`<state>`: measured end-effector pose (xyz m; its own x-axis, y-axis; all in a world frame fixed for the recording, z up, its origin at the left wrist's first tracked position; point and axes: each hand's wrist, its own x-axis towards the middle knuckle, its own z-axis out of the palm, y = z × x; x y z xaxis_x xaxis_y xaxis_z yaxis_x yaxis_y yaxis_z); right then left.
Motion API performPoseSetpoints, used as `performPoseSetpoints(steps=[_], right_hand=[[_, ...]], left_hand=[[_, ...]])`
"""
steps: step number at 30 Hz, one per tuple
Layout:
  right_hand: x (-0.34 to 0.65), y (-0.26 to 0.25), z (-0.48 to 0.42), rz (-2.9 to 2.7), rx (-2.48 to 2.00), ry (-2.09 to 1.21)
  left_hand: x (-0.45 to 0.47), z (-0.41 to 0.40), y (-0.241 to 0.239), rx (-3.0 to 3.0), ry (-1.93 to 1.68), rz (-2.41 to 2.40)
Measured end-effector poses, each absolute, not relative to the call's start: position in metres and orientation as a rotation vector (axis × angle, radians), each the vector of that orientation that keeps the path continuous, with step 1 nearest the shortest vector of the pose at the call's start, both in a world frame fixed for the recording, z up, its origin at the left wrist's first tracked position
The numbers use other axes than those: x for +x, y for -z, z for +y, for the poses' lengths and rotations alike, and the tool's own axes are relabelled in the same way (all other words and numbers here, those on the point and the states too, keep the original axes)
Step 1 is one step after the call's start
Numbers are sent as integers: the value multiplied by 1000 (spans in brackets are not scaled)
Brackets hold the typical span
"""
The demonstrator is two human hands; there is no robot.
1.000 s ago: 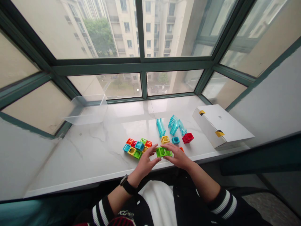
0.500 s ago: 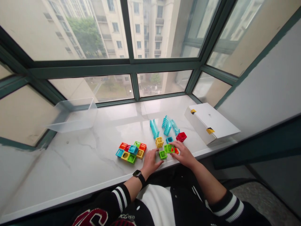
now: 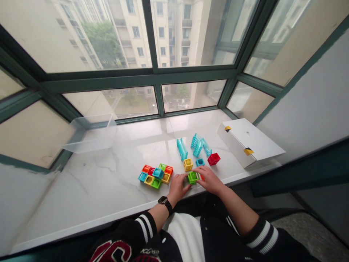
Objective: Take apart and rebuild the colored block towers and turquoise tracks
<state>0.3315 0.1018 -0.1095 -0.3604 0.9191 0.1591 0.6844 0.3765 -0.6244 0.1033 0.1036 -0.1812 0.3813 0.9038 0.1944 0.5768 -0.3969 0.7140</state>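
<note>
A green cube block [image 3: 193, 177] sits near the front edge of the marble sill [image 3: 109, 174], and both my hands close on it. My left hand [image 3: 178, 185] grips it from the left, fingers curled. My right hand [image 3: 209, 178] presses on it from the right, fingers bent over it and partly hiding an orange block [image 3: 202, 177]. Left of my hands lies a joined cluster of coloured cube blocks [image 3: 155, 173]. A yellow cube [image 3: 188, 164], a small blue cube [image 3: 200, 162] and a red cube [image 3: 214, 159] stand just beyond my hands.
Translucent blue track pieces [image 3: 191, 145] lie behind the cubes. A white box [image 3: 249, 142] rests at the sill's right end. A clear plastic bin [image 3: 89, 133] stands at the back left, against the window frame.
Two green blocks that were apart half a second ago are now brought together between my hands. My left hand has moved right to meet the right hand. The camera has shifted slightly.
</note>
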Motion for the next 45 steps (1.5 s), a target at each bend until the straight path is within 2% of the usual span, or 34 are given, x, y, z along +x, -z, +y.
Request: performPoseSetpoints(steps=[45], right_hand=[[330,116,109,-2302,-1491,-581]], left_hand=[[103,104,179,2108,-767,1269]])
